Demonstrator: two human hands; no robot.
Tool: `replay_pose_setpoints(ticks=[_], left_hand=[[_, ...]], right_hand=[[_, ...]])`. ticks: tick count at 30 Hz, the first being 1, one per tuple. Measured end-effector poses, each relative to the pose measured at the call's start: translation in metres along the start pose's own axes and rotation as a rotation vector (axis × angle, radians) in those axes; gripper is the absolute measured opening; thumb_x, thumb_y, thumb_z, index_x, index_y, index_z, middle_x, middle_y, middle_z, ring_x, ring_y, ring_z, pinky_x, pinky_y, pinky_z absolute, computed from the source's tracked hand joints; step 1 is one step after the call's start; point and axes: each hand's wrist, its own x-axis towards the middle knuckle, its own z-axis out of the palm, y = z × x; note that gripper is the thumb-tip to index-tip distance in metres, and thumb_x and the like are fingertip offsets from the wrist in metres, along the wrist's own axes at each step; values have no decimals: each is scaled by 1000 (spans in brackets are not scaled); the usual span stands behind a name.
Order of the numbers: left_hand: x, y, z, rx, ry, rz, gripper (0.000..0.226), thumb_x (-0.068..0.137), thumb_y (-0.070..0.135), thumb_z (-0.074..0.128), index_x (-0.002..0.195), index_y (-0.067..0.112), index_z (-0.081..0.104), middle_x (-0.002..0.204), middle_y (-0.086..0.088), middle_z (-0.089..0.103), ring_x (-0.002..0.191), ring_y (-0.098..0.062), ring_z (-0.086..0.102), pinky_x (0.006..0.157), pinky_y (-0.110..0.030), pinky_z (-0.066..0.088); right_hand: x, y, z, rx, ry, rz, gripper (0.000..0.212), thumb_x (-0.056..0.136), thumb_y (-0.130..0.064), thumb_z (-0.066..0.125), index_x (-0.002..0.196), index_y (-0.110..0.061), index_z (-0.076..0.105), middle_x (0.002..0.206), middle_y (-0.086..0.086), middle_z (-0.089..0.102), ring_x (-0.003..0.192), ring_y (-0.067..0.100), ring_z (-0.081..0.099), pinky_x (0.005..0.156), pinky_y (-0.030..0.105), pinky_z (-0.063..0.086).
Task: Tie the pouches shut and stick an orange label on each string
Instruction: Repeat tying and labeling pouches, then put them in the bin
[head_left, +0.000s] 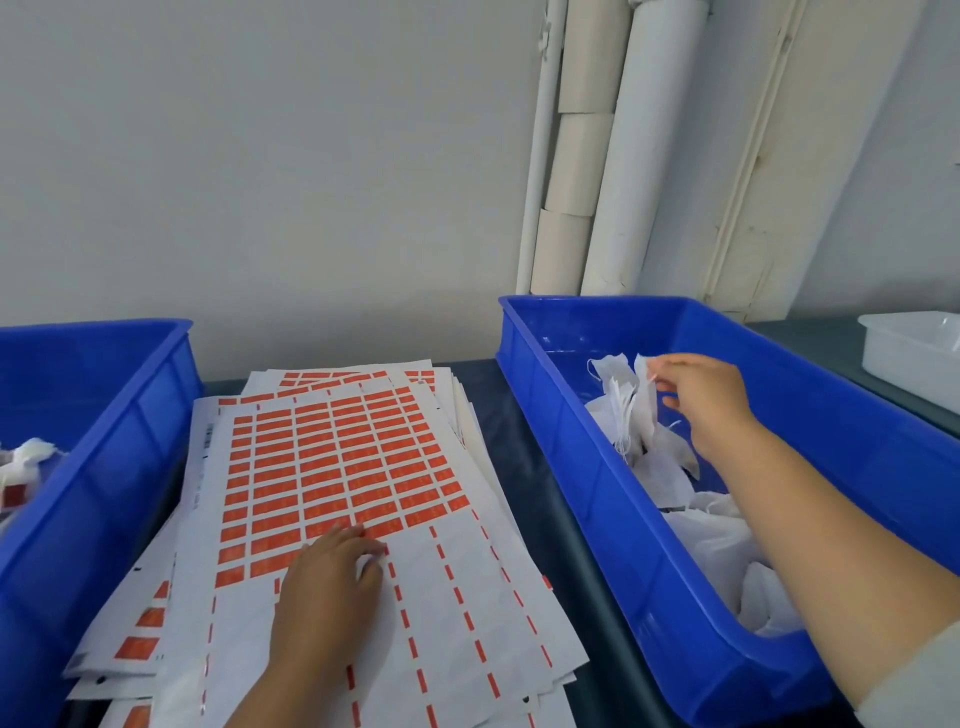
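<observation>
A small packing or labelling workroom: on a dark worktable, a stack of orange label sheets lies between two blue plastic bins, the right one holding white pouches; behind the table, a bare white wall with pipes

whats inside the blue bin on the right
The right blue bin holds a heap of white pouches with strings; the right hand pinches one. Anything under the heap is hidden.
</observation>
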Motion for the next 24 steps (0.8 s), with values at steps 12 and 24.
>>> replay_pose_setpoints(ticks=[12, 24], left_hand=[[-4, 6, -7, -368, -65, -66, 24, 91, 32, 56, 114, 29, 63, 123, 11, 60, 112, -14, 56, 98, -36, 42], [1, 19, -20, -608, 240, -50, 38, 75, 24, 75, 101, 35, 49, 83, 18, 53, 69, -9, 55, 54, -7, 39]], right_hand=[[-143, -97, 65, 267, -391, -141, 11, 82, -14, 69, 72, -13, 72, 66, -1, 70, 64, 11, 63, 65, 26, 56], [-191, 8, 152, -74, -555, -38, 21, 87, -31, 68, 67, -35, 62, 73, -25, 62, 72, 5, 64, 54, 7, 45]])
